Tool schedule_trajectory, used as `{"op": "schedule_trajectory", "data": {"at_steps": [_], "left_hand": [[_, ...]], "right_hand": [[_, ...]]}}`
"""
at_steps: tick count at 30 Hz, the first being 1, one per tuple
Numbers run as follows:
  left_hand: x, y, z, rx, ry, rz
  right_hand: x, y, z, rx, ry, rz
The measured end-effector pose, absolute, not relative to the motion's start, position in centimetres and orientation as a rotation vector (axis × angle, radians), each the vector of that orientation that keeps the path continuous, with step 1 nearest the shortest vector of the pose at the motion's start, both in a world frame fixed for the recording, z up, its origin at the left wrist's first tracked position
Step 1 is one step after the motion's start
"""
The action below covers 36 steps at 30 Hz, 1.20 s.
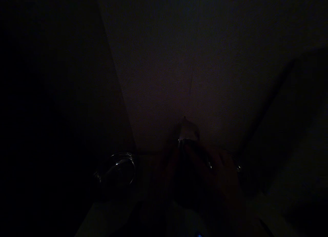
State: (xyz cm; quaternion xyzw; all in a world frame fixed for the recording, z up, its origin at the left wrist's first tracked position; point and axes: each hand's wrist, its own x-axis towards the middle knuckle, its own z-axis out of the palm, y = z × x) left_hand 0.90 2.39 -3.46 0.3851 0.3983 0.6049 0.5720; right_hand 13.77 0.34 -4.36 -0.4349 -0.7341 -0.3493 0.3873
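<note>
The scene is very dark, and only outlines and glints show. A dark object with a paler top and a shiny rim stands in front of the wall; its kind cannot be made out. My right hand reaches in from the lower right, its fingers lying along that object's right side. On the other side my left hand shows faintly, fingers curved against the object. Its lower part is lost in shadow.
A clear, glass-like round vessel catches light at the left. Another small glint shows right of my right hand. A plain wall rises behind, with a corner edge at left. A dark slanted shape lies along the right.
</note>
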Motion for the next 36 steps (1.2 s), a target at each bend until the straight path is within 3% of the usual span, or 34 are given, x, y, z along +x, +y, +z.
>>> {"op": "schedule_trajectory", "data": {"at_steps": [4,17,23,36], "left_hand": [[1.4,2.2,-3.1,0.873,0.824,1.431],[0.2,2.8,-3.2,0.813,1.133,1.517],[1.2,2.4,-3.2,0.828,0.862,1.44],[0.2,3.5,-3.9,0.811,1.109,1.63]], "right_hand": [[14.0,0.3,-4.0,-1.151,-1.892,-0.873],[12.6,0.5,-5.9,-1.048,-1.88,-0.848],[13.7,0.6,-4.6,-1.143,-1.923,-0.84],[12.0,0.7,-6.7,-1.009,-1.91,-0.888]]}}
